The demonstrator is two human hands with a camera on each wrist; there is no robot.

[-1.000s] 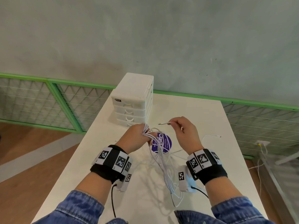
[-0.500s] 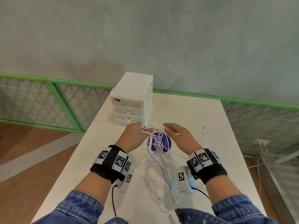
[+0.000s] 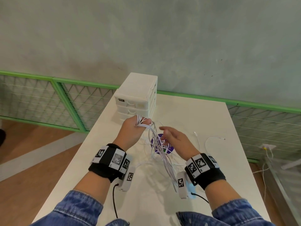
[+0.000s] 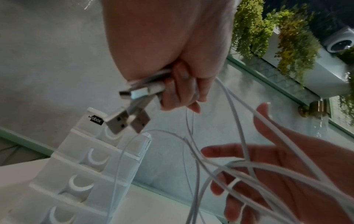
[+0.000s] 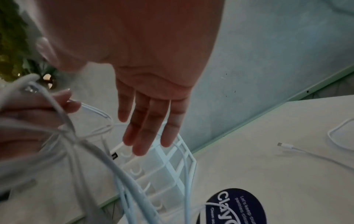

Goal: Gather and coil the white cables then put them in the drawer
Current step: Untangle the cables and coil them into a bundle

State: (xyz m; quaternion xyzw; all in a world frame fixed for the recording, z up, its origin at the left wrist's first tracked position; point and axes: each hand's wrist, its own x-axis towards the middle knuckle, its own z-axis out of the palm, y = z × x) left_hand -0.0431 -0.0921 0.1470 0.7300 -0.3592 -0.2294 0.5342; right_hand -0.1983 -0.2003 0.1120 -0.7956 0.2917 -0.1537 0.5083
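Purple round sticker (image 3: 161, 145), perhaps; table (image 3: 211, 121)

Two hands (image 3: 151, 134), one drawer unit (image 3: 136, 98), one purple disc (image 3: 169, 148).

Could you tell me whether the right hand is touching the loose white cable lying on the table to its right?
Apart. The head view shows the right hand raised, with bare white table between it and the loose white cable.

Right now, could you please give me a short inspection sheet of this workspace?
Surface: white table, strewn with cable.
Job's things: white cables bunched by their USB plugs; drawer unit, drawers closed.
Clutter: purple round sticker.
Grippers: left hand grips the plug ends; right hand open, fingers straight, beside the strands.
Cables: two loose ends lie to the right.
Surroundings: green-framed mesh railing, grey wall, wood floor.
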